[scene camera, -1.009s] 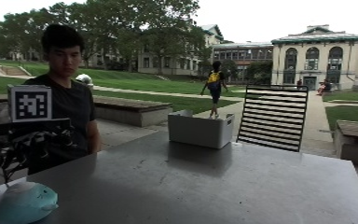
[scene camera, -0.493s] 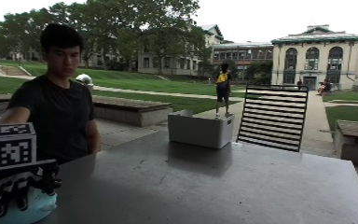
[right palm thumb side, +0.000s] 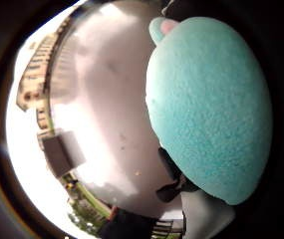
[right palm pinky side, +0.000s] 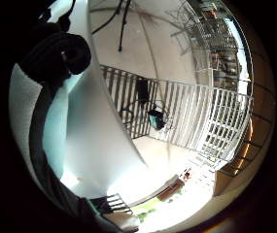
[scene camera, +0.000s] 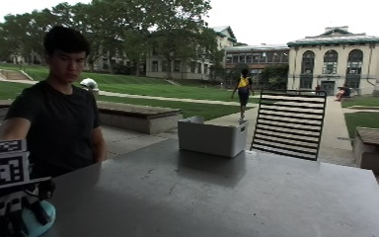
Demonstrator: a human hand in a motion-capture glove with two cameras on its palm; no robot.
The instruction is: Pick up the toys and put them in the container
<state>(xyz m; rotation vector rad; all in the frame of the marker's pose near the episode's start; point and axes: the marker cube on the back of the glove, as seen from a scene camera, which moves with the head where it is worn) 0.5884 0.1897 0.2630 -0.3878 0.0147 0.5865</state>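
Where the grey metal counter (scene camera: 215,192) met its near corner, the black-gloved right hand (scene camera: 9,212) sat on top of a round, fuzzy turquoise plush toy (scene camera: 38,219), fingers curled down over it, grip closed round the toy. Toy rested on the counter at that corner; only its lower edge showed past the glove in the outside view. Thumb-side palm view: the toy (right palm thumb side: 209,107) filled much of the picture, a smooth egg-like dome of short-pile teal fabric with a small pink-lined ear or flap at one end. Little-finger-side view showed a curled gloved finger (right palm pinky side: 55,56) against pale teal. White rectangular plastic container (scene camera: 212,136) stood at the far edge of the counter, well apart from hand and toy, open top up. Black slatted chair back (scene camera: 288,123) just behind it.
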